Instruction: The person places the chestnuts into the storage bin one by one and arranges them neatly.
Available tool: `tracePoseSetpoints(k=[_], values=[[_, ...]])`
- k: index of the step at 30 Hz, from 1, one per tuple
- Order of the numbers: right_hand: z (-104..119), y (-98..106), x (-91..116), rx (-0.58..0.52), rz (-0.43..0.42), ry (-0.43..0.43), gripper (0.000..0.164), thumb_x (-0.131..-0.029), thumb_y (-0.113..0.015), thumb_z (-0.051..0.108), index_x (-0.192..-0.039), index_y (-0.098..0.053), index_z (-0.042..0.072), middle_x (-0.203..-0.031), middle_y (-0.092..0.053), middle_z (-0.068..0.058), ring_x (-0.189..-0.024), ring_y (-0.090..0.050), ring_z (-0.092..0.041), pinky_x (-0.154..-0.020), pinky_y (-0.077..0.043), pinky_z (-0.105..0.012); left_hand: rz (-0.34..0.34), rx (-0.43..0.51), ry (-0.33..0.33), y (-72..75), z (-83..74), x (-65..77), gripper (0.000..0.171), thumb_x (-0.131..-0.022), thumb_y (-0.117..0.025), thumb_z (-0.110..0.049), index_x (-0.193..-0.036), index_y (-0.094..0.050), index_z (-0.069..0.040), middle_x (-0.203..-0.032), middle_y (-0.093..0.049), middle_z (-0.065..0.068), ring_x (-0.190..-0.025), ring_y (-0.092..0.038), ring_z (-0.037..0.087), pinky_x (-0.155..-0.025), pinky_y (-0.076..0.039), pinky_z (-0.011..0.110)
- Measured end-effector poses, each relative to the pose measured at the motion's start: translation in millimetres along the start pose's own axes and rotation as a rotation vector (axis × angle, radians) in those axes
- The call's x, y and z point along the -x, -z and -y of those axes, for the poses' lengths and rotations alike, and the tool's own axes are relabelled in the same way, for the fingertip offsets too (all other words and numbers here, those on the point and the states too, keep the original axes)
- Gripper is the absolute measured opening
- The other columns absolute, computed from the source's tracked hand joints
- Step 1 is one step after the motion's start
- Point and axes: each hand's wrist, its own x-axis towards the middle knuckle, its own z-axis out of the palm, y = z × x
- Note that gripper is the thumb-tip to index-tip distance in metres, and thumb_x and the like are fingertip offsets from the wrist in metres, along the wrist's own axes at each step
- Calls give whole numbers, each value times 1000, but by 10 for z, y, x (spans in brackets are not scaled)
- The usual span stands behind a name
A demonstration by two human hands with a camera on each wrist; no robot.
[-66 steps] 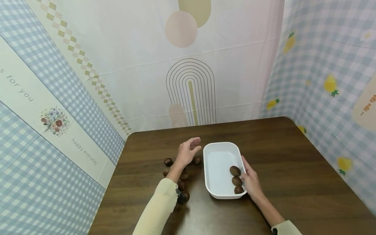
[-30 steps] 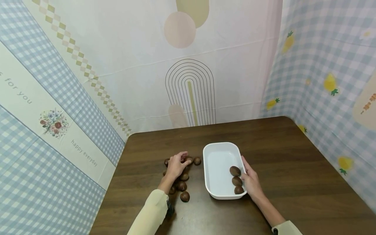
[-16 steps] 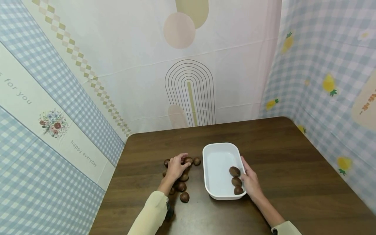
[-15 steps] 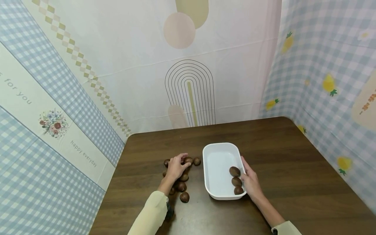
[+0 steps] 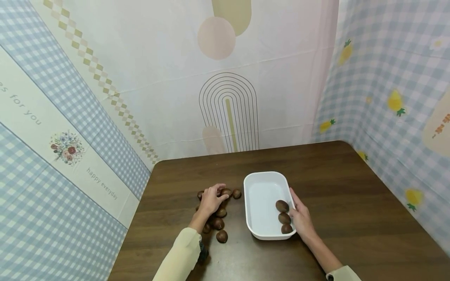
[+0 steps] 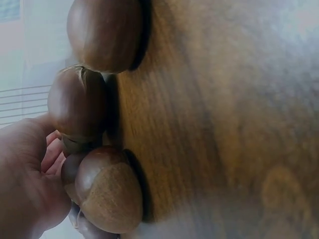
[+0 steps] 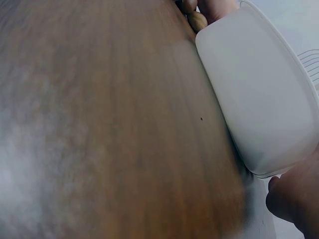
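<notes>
Several brown chestnuts (image 5: 222, 236) lie in a loose group on the table's left half. My left hand (image 5: 211, 199) is down among them, thumb and fingers bent around a chestnut (image 6: 79, 102); its fingertips are partly hidden behind the nuts. A deep white rectangular dish (image 5: 261, 203) stands right of the group, with three chestnuts (image 5: 284, 218) in a row along its right wall. My right hand (image 5: 302, 220) grips that wall, thumb at the rim and fingers outside. In the right wrist view the dish's outer side (image 7: 259, 89) shows, with part of the hand (image 7: 299, 194) at its lower end.
The dark brown wooden table (image 5: 337, 183) carries the dish and the nuts. Behind it hangs a pale printed cloth (image 5: 291, 97), with checked cloth (image 5: 379, 128) at the right side. One chestnut (image 5: 237, 193) lies close to the dish's left wall.
From beside the dish, my left hand has moved left and down into the chestnut group, then stayed nearly still. The right hand, the dish and its three chestnuts keep their places.
</notes>
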Motion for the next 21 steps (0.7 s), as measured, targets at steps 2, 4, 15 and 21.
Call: tracePoseSetpoints(k=[2,4,15,21], values=[[-3,1,4,-1,1,0,87,-88,-39,-16,-170,-20,6,-175,-17,-15,-158,-18,-30,-104,-26,-3,1,2,-2,1,4,-3,43,-97,-81,-18,-136,-69,-4,-131,-73,13,-113,-74,31,-96,-60,43],[-1,0,10,0,-1,-2,87,-88,-39,-16,-170,-20,6,-175,-18,-15,-157,-18,-31,-104,-26,-4,-2,-4,-5,3,7,-9,43,-97,-81,-18,-136,-69,-4,-131,-74,12,-113,-74,30,-96,-61,43],[8,23,12,-6,12,-17,87,-89,-39,-15,-170,-19,8,-176,-17,-12,-158,-18,-28,-104,-26,-3,-28,14,-14,85,-70,-73,43,-97,-81,-15,-136,-69,-2,-131,-73,14,-114,-73,32,-97,-60,43],[-6,27,0,-9,12,-17,87,-88,-39,-15,-170,-20,8,-176,-17,-12,-157,-18,-28,-103,-26,-2,-50,54,-25,160,-129,-129,43,-97,-80,-12,-137,-67,0,-132,-72,17,-117,-72,33,-99,-59,42]])
